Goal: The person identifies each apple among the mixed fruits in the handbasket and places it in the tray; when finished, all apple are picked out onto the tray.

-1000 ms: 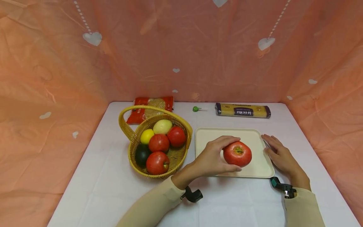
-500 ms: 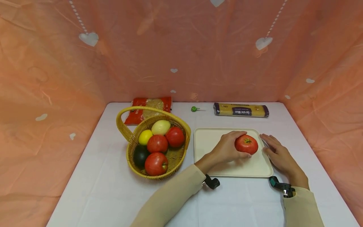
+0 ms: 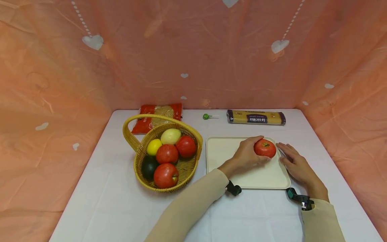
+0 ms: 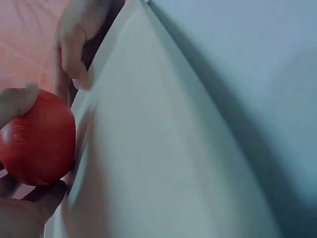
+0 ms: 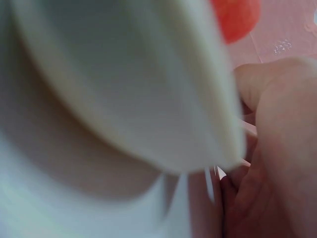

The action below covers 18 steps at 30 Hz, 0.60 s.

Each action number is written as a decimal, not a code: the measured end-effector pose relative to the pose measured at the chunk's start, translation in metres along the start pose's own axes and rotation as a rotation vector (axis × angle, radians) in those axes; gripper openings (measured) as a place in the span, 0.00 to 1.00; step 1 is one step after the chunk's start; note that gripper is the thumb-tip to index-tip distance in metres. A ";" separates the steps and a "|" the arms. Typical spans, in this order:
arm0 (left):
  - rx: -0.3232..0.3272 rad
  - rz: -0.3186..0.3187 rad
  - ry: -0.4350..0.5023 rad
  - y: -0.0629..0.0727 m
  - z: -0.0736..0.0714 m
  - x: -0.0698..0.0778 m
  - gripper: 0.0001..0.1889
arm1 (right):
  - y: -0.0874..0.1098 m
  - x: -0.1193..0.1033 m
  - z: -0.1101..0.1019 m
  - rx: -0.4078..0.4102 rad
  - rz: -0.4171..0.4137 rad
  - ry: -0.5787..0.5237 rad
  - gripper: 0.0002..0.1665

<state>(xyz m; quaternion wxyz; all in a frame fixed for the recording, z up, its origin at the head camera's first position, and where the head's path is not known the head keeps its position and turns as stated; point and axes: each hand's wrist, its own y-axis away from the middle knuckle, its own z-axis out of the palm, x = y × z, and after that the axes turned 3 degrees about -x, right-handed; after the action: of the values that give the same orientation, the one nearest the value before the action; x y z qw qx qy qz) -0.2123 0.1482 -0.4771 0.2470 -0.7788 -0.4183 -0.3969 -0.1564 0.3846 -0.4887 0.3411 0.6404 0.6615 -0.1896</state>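
In curved left hand [image 3: 248,153], red apple [image 3: 266,149]

A white, lightly creased counter [image 3: 121,208] spreads below the left fingers [image 3: 257,138] and right fingers [image 3: 286,151]. Directly under the left fingers lies a cream tray [image 3: 257,178], its right edge alongside the right fingers. Well left of the left fingers sits a yellow woven basket [image 3: 186,168]. Beyond the fingers, near the far edge, lie a long yellow-and-purple packet [image 3: 256,117], a green lollipop [image 3: 207,116] farther left, then a red bag [image 3: 147,123] behind the basket.
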 end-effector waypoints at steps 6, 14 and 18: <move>-0.011 0.026 -0.098 -0.001 0.005 0.002 0.47 | -0.002 0.000 0.001 -0.004 -0.004 -0.014 0.37; -0.035 0.047 -0.211 0.015 -0.010 0.011 0.50 | -0.002 -0.002 0.001 -0.022 0.025 -0.021 0.38; -0.048 0.095 -0.174 0.031 -0.026 0.022 0.48 | 0.000 0.000 -0.002 -0.018 0.023 -0.015 0.38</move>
<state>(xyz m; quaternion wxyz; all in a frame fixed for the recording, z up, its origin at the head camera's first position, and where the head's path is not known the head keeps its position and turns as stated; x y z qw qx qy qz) -0.1895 0.1234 -0.4464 0.2097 -0.8350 -0.3911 -0.3254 -0.1571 0.3855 -0.4873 0.3537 0.6435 0.6533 -0.1845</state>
